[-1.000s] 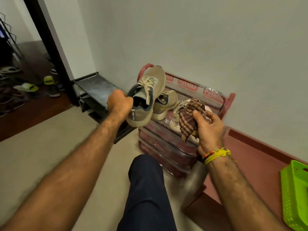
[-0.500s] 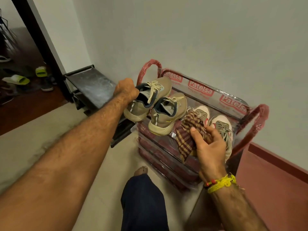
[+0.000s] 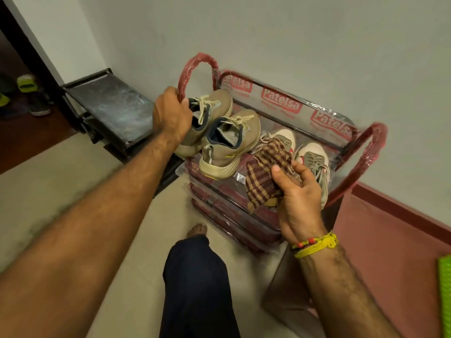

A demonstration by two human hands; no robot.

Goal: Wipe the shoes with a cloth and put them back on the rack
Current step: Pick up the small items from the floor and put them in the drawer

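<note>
Nearby, black stand [image 3: 109, 111] left of rack [image 3: 358, 162]; hands clamped: left [image 3: 170, 118] on shoe [image 3: 212, 106], right [image 3: 297, 198] on cloth [image 3: 263, 176]

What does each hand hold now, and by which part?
The left hand grips the left tan shoe at its heel collar. The right hand holds the checked cloth, bunched under the thumb and fingers.
</note>
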